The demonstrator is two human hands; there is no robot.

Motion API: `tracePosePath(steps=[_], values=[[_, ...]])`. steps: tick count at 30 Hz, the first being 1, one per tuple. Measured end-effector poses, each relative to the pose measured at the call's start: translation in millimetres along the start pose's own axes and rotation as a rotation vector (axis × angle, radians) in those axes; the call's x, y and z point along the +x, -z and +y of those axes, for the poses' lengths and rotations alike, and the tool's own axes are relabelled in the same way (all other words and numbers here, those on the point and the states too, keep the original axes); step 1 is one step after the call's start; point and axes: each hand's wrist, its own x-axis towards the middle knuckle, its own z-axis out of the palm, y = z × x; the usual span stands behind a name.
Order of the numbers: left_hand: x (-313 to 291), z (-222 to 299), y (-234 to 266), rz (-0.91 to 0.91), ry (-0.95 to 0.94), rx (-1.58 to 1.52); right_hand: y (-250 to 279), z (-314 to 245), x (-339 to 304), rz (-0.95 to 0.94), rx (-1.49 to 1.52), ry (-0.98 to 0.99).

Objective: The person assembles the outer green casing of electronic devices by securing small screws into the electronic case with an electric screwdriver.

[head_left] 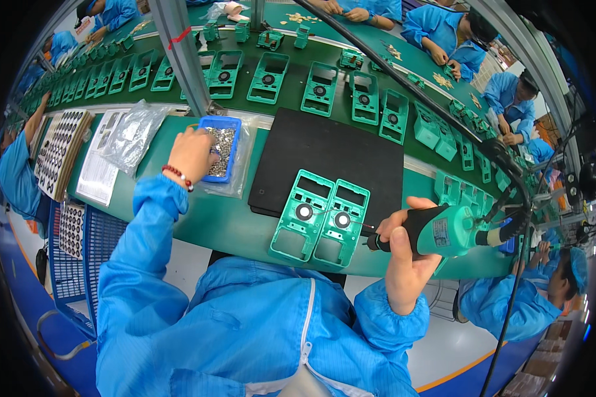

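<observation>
Your left hand [193, 153] was over the left side of a blue tray [236, 147], its fingers bent down toward the small metal screws [222, 145] inside; whether they had pinched any, I could not tell. A beaded bracelet [177, 177] circled that wrist. Your right hand [404, 261] was closed around a green-and-black electric screwdriver [447, 230], its nose pointing left, near the closer of two green plastic housings.

Those two sat side by side between your hands: the left housing [289, 243] and the right housing [329, 251], each with a round black-centred part in its middle. Their upper portions lay over a black mat [328, 149], which stretched to the right of your left hand; their lower ends reached over the green desk [208, 228]. A thin wire [359, 225] ran from the right housing toward your right hand.

Under the tray, beside your left hand, was a clear plastic sheet [250, 139]. Farther left of that hand lay a clear plastic bag [136, 135], partly over a printed paper [96, 182]. Beyond both hands, more green housings stood along a green conveyor belt [293, 78].
</observation>
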Motion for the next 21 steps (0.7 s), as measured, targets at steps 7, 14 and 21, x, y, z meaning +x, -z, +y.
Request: tracePosePath(steps=[7, 14, 21], values=[[-7.8, -0.2, -20.2, 0.014, -0.047, -0.122, -13.8, 7.9, 3.2, 0.007, -0.091, 0.065], [-29.6, 2.8, -18.6, 0.245, -0.035, -0.396, -28.1, 7.3, 6.8, -0.033, -0.064, 0.006], [-38.7, 30.5, -8.3, 0.309, -0.013, -0.779, -64.1, -2.0, 19.6, -0.065, 0.013, -0.016]])
